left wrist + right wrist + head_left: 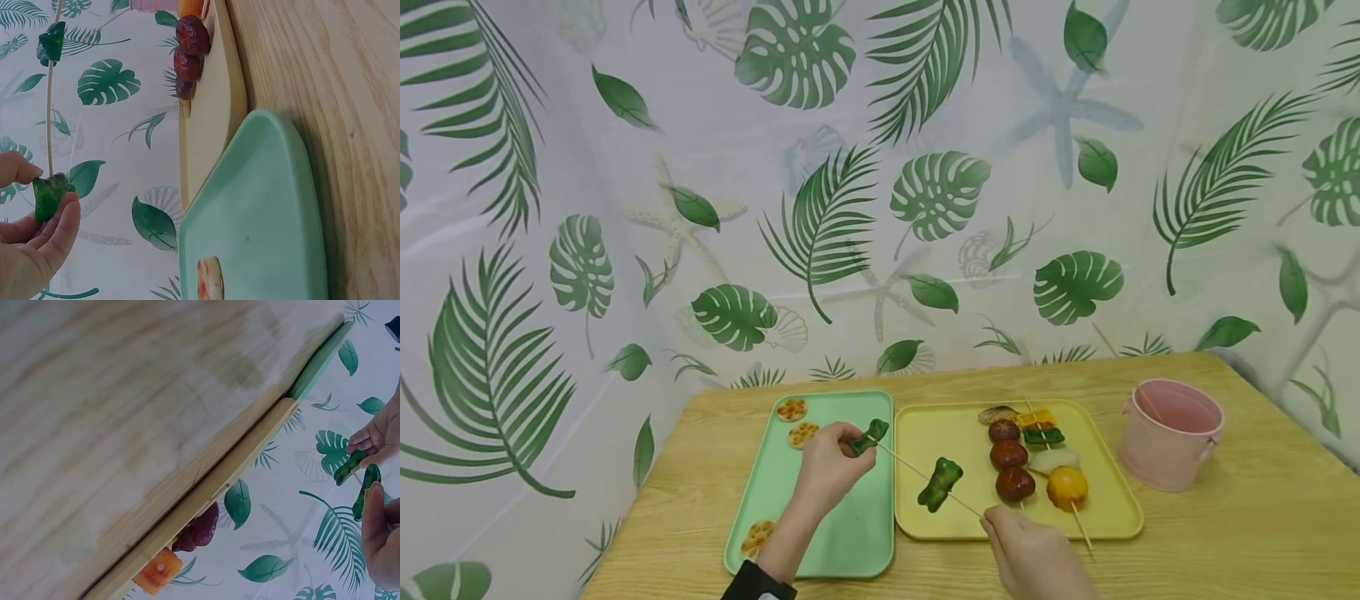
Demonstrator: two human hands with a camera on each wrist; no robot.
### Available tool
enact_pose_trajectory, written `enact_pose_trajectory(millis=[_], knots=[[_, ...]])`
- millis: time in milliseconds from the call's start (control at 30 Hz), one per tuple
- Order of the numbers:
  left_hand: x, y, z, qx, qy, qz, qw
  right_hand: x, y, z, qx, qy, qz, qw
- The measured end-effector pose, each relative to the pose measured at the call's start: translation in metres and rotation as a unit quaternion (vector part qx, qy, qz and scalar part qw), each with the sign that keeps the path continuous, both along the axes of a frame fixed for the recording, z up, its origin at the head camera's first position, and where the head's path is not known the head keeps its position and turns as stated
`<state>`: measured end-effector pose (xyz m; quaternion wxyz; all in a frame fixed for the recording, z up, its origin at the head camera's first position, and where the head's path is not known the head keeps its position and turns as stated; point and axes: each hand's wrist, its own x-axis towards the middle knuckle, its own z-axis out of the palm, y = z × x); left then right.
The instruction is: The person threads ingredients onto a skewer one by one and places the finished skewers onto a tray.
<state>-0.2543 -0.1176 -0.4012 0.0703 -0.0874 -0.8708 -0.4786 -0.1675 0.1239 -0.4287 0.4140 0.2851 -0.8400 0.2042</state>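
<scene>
Left hand (831,468) pinching green piece (874,433), right hand (1033,550) gripping its skewer (902,461); green tray (861,529) below

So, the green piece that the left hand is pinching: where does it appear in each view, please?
Head: the green piece is near the centre, below mid-height, in the grip of the left hand.
Left wrist: near the left edge, below mid-height.
Right wrist: towards the right edge, around mid-height, the left one of two green pieces.
Shared landmark: the green tray, at least partly visible in all three.
</scene>
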Motion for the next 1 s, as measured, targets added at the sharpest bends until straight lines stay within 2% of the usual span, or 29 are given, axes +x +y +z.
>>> enact_pose_trajectory(millis=[67, 267, 367, 567, 667, 867, 1000], knots=[[0.001, 0.001, -0.001, 0.001, 0.001, 0.002, 1.0, 0.0, 0.0, 0.0, 0.003, 0.006, 0.008, 0.9999], [0.002, 0.003, -0.001, -0.003, 0.002, 0.004, 1.0, 0.0, 0.001, 0.003, -0.01, -0.044, 0.037, 0.9983], [0.002, 0.004, -0.001, -0.003, 0.003, 0.005, 1.0, -0.001, 0.001, 0.003, -0.016, -0.055, 0.049, 0.9972], [0.002, 0.006, 0.001, -0.009, 0.007, 0.005, 0.9999, -0.005, 0.001, 0.0, -0.026, -0.033, 0.061, 0.9973], [0.001, 0.007, 0.001, -0.008, 0.011, 0.005, 0.9999, -0.006, 0.001, -0.001, -0.027, -0.037, 0.059, 0.9972], [0.003, 0.015, 0.001, -0.02, 0.032, -0.021, 0.9991, -0.007, -0.001, -0.001, -0.042, -0.068, 0.083, 0.9933], [0.004, 0.018, 0.001, -0.031, 0.032, -0.025, 0.9987, -0.006, -0.001, -0.003, -0.037, -0.088, 0.08, 0.9922]])
